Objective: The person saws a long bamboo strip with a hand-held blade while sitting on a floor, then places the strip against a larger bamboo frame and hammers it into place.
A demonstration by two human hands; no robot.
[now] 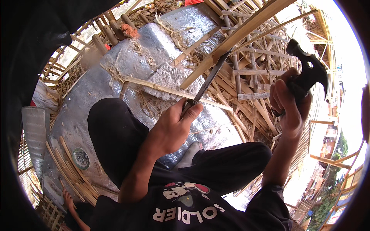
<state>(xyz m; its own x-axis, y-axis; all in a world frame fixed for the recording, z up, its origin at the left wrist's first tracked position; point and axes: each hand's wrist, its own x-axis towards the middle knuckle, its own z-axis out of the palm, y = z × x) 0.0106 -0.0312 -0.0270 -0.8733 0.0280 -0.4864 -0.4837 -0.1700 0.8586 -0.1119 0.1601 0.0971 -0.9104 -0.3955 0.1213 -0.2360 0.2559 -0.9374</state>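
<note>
My left hand [167, 129] is closed around the handle of a long dark-bladed knife [210, 79], held out in front of my crossed legs. Its blade points up and to the right, and its far part meets a wide split bamboo piece [239, 36] that slants in from the top; I cannot tell how deep the edge sits. On the right, my right hand [289, 102] grips a black claw hammer [308, 67], raised with the head up and apart from the knife. A thin bamboo strip [162, 87] lies across the ground sheet just beyond my left hand.
Shiny silver sheeting [115, 81] covers the ground, with a rough grey block [165, 79] on it. Bamboo lattice [258, 73] and scraps pile up at right. At left lie long strips [67, 171] beside a bowl [73, 161] of small metal pieces. Another person's hand [69, 202] shows lower left.
</note>
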